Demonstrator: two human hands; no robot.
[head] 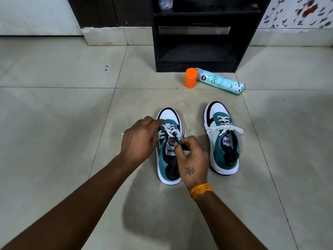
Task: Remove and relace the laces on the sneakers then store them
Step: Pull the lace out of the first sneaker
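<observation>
- Two teal, white and black low-top sneakers side by side on pale grey floor tiles point(54, 123), toes pointing away from the camera, apart from each other.
- Left-hand teal, white and black sneaker point(166, 166) under both hands, its flat white lace point(168, 127) crossed through the lower eyelets only, the upper part loose.
- Left hand point(139, 139) over the outer side of this sneaker, fingers curled toward the toe end of the lacing, pinching a strand of the flat white lace near the tongue.
- Right hand point(193, 157) over the collar and inner side of the same sneaker, thumb and forefinger pressed together on the lace end near the top eyelets; small dark mark on the back of the hand, orange-yellow thread band point(200, 190) round the wrist.
- Thin white lace tips poking out on the floor on either side of this sneaker.
- Right-hand teal, white and black sneaker point(223, 141) untouched, fully laced, its white lace tied in a bow point(225, 129) across the tongue.
- Beyond the sneakers, an orange plastic cylindrical cap point(190, 77) standing upright, just beside a pale turquoise floral-printed spray can point(220, 81) lying on its side.
- Behind those, a black wooden open-shelved cabinet point(196, 35) against the wall, a clear container with a blue top point(165, 2) on its upper shelf.
</observation>
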